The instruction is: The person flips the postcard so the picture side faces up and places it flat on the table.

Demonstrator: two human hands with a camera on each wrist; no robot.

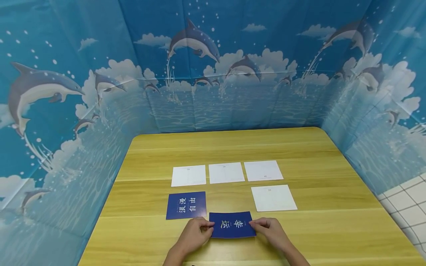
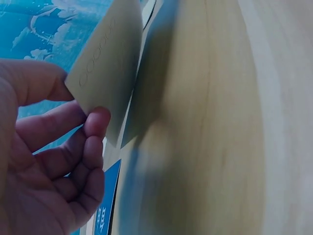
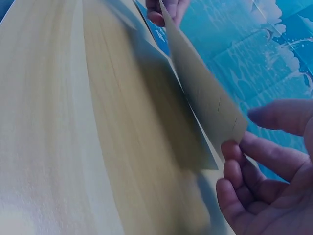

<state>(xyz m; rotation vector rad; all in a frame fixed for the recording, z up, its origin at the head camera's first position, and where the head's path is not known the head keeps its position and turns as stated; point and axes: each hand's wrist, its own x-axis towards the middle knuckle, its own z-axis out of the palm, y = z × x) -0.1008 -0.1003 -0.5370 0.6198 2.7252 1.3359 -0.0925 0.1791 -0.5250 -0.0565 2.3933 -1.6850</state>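
Note:
Both hands hold a dark blue postcard (image 1: 229,232) with large white characters, near the front of the table. Thumb and fingers of my left hand (image 1: 193,236) pinch its left edge, and my right hand (image 1: 273,233) pinches the right edge. The card is raised at a tilt, its shadow falling on the wood in both wrist views. Its pale back, printed with a row of small circles, faces the left wrist camera. A second blue postcard (image 1: 171,210) with white characters lies flat just beyond my left hand.
Three white-backed cards lie in a row farther back: left (image 1: 188,177), middle (image 1: 226,174) and right (image 1: 263,170). Another white card (image 1: 274,199) lies beyond my right hand. A dolphin-printed curtain (image 1: 213,107) surrounds the wooden table (image 1: 332,229) behind and at the sides.

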